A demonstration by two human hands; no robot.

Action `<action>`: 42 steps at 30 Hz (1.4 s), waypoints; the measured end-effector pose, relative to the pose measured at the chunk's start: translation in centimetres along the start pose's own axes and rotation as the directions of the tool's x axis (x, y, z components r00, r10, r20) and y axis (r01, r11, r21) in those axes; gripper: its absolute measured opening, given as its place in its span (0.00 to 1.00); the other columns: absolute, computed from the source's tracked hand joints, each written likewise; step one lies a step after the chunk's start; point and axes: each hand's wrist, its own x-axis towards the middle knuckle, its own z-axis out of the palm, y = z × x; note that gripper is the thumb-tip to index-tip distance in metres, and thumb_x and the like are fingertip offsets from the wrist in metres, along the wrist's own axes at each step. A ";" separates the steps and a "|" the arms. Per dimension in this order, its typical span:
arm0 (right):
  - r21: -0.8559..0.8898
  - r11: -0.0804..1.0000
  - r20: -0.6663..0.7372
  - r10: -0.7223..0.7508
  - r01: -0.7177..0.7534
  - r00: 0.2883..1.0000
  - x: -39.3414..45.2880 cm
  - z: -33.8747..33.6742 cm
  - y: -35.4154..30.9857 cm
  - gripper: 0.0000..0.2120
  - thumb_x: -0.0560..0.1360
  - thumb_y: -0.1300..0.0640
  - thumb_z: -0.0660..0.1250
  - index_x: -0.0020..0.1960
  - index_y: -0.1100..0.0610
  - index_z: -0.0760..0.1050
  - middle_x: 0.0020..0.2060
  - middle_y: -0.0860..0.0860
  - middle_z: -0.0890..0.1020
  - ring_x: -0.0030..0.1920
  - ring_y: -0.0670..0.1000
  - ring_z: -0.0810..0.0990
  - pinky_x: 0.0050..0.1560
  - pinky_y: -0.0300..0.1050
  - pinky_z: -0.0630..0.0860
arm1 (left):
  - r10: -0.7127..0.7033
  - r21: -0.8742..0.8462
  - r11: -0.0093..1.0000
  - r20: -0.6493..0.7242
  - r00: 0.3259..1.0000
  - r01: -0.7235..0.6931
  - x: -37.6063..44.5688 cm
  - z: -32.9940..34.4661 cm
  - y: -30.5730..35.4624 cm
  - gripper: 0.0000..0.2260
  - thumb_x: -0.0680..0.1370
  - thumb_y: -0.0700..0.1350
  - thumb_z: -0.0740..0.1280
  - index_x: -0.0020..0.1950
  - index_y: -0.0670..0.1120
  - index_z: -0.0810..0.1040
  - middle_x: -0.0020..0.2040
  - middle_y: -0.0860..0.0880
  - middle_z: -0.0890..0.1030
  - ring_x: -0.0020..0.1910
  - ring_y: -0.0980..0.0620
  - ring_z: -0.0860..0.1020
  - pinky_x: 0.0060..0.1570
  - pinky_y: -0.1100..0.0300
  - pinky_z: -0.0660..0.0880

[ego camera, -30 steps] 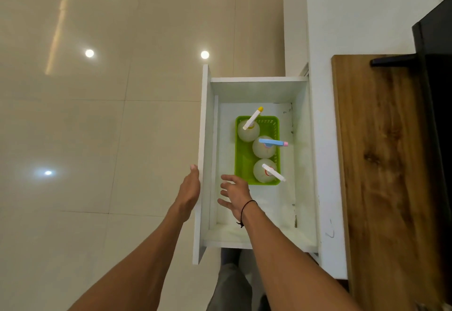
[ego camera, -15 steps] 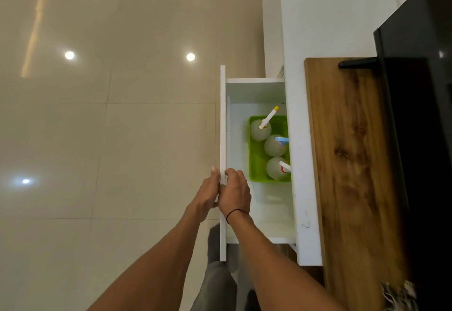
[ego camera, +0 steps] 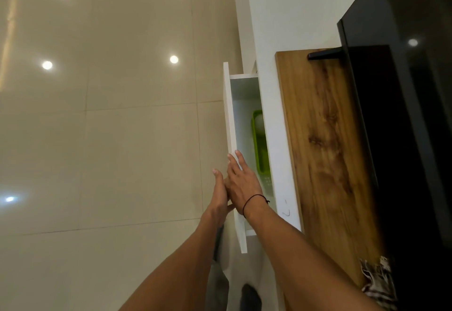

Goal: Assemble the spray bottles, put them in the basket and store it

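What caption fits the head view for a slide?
Both hands, left and right, press the white drawer front, green plastic basket inside.

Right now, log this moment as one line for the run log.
step: closing drawer | both hands: left hand, right hand, open on drawer front | green basket inside, bottles mostly hidden | drawer: partly open

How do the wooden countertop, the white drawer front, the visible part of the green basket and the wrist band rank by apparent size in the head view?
1. wooden countertop
2. white drawer front
3. green basket, mostly hidden under the cabinet
4. wrist band
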 end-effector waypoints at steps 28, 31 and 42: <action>-0.227 0.973 0.179 0.014 0.027 0.984 -8.9 2.8 5.2 0.37 0.83 0.33 0.52 0.84 0.52 0.56 0.85 0.59 0.55 0.85 0.66 0.42 0.78 0.73 0.33 | -0.139 0.289 0.953 0.146 0.979 0.092 -5.6 7.1 -3.2 0.47 0.76 0.78 0.37 0.85 0.51 0.62 0.84 0.49 0.66 0.83 0.47 0.64 0.81 0.38 0.62; -0.127 0.991 0.135 0.061 -0.044 0.989 -11.9 1.0 5.7 0.37 0.83 0.36 0.54 0.85 0.54 0.54 0.84 0.59 0.58 0.85 0.66 0.44 0.79 0.73 0.34 | -0.098 0.408 0.913 0.169 0.981 0.021 -8.5 7.6 -2.2 0.44 0.77 0.77 0.37 0.86 0.54 0.59 0.84 0.48 0.65 0.82 0.46 0.65 0.80 0.37 0.60; 0.523 0.781 -0.087 0.448 -0.342 0.890 -28.2 -13.3 10.9 0.12 0.79 0.52 0.65 0.61 0.53 0.76 0.51 0.52 0.84 0.52 0.56 0.82 0.54 0.53 0.70 | 0.430 0.553 0.694 0.193 0.882 -0.460 -27.0 10.9 5.4 0.23 0.87 0.63 0.49 0.50 0.58 0.83 0.51 0.49 0.87 0.51 0.51 0.85 0.57 0.50 0.80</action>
